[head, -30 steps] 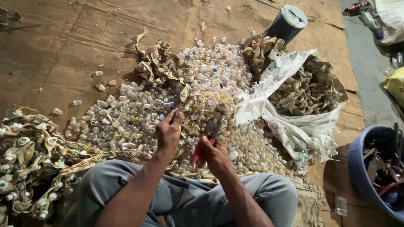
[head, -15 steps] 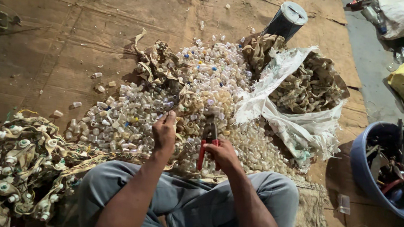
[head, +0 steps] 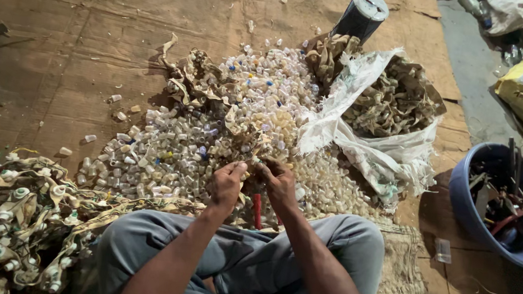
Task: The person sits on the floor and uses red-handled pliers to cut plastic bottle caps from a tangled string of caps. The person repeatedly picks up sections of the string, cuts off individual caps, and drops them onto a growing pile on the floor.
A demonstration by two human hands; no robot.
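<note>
On the cardboard floor (head: 94, 38) sits a big pile of small plastic caps (head: 224, 137), white sack (head: 369, 144) just right of it, blue tub (head: 477, 204) further right. At the pile's near edge, left hand (head: 226, 185) and right hand (head: 278, 183) meet, fingers curled shut around a small scrap; red-handled pliers (head: 257, 210) poke out right below.

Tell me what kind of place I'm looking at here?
Likely an informal scrap-sorting spot on the ground: a heap of small plastic spouts on flattened cardboard, a white woven sack of brown scraps, and a blue tub of hand tools.
</note>
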